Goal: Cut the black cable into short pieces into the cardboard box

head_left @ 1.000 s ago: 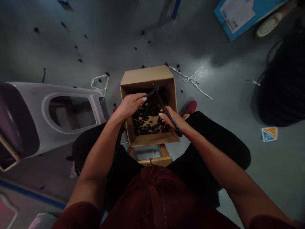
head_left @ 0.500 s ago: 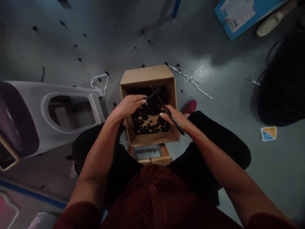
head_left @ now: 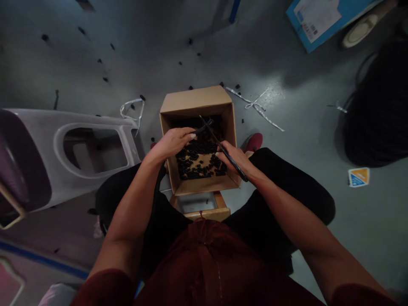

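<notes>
Over the last second the right hand (head_left: 232, 159) has moved toward the lower right of the frame, its fingertips now a little farther from the middle of the cardboard box (head_left: 197, 102). The long black strip (head_left: 209, 128) in that hand has swung with it: its upper tip sits farther left, its lower end reaches slightly past the box's right corner, and that end now looks straighter and thinner. The left hand (head_left: 172, 144) has dropped slightly toward the bottom of the frame.
</notes>
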`<control>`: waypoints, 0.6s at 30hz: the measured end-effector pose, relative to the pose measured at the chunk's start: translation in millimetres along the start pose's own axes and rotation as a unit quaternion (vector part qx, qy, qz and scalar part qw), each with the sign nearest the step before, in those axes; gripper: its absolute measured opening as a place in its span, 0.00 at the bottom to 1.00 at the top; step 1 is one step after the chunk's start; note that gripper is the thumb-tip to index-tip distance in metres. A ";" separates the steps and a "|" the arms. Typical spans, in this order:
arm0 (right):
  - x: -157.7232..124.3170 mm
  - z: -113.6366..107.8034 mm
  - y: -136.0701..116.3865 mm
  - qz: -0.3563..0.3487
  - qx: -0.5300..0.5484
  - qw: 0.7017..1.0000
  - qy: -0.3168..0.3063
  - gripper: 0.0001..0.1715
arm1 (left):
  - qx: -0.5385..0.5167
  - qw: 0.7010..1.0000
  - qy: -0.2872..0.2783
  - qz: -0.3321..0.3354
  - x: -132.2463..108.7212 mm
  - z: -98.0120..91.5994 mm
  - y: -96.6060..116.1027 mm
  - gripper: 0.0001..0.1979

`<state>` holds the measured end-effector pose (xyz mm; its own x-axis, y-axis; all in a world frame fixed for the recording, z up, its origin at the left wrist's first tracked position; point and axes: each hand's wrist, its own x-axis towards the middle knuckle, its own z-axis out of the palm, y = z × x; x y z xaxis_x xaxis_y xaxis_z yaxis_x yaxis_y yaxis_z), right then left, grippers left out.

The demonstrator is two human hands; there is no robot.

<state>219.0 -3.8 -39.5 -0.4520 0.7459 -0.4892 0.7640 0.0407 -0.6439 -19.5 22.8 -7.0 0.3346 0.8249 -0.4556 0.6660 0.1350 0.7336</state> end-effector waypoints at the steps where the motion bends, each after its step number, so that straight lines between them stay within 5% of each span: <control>1: -0.1 0.2 -0.3 0.003 -0.005 1.000 -0.001 0.13 | 0.008 1.000 0.001 -0.001 0.3 0.4 0.0 0.20; 18: -0.4 4.4 3.9 0.017 -0.044 0.998 -0.029 0.09 | 0.114 0.993 -0.016 -0.017 3.9 4.7 -3.1 0.18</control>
<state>220.2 -6.9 -44.4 -0.4491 0.7083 -0.5446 0.8156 0.0760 -0.5736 -17.1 23.0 -13.5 0.3287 0.8034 -0.4965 0.8092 0.0315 0.5867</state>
